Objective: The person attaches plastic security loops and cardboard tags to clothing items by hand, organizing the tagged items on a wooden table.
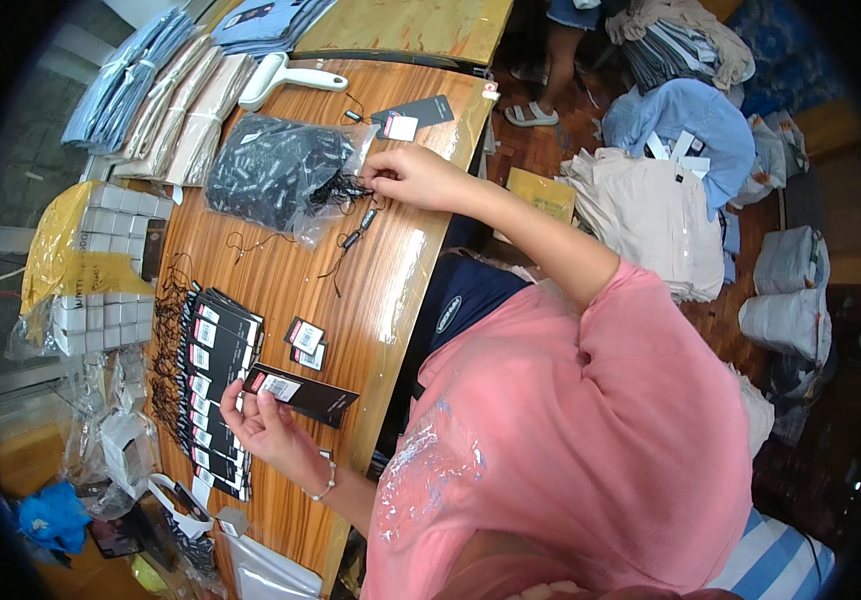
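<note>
Between the thumb and fingers of my left hand is a black hang tag with a white barcode sticker. My right hand is closed in a pinch on black tag strings at the mouth of a clear plastic bag, which is full of such strings. Just below that hand, a few loose strings lie on the wooden table. Beside my left hand runs a long overlapping row of black hang tags, strung and stickered. Small barcode stickers lie near it.
A white lint roller and a dark tag lie beyond the bag. Folded shirts are stacked at the far left, above small white boxes. Beige garments are piled on the right, where another person's leg shows.
</note>
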The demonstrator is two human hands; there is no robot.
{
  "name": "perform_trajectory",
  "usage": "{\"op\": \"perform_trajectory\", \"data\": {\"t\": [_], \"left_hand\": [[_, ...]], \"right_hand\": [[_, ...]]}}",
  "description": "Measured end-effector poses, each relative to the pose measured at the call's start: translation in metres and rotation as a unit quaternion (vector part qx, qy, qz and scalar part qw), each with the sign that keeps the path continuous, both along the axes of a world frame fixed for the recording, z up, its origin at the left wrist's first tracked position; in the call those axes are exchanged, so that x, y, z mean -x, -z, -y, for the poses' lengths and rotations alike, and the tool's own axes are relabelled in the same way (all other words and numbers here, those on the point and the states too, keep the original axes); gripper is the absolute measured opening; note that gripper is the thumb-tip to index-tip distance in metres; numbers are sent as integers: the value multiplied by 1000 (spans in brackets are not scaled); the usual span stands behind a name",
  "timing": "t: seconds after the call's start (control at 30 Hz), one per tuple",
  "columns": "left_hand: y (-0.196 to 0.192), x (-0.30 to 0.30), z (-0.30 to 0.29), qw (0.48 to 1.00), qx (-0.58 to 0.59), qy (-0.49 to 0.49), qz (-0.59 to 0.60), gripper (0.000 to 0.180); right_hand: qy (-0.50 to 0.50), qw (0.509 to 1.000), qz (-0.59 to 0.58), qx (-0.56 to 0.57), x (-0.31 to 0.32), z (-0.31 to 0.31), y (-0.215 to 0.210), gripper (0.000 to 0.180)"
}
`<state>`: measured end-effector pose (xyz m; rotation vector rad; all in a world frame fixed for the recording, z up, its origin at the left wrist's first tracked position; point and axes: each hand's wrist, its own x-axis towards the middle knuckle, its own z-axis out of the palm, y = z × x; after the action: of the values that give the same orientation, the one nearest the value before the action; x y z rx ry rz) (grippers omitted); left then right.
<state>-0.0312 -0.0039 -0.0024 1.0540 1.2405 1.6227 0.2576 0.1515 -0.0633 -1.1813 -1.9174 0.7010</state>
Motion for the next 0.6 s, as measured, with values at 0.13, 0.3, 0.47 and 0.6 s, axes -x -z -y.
{"op": "perform_trajectory", "data": {"t": [0.13, 0.3, 0.47, 0.6], "left_hand": [[11, 7, 11, 997, 36, -71, -3, 33], [10, -1, 12, 999, 22, -33, 2, 34], [13, 1, 16, 997, 55, -56, 23, 32], [9, -4, 11, 997, 56, -44, 30, 31]], "right_hand": [[12, 995, 98, -14, -1, 3, 0, 17], [63, 978, 168, -110, -29, 10, -18, 19], [-18, 994, 97, 43, 16, 20, -33, 14], [-42, 993, 105, -15, 35, 11, -13, 11]]}}
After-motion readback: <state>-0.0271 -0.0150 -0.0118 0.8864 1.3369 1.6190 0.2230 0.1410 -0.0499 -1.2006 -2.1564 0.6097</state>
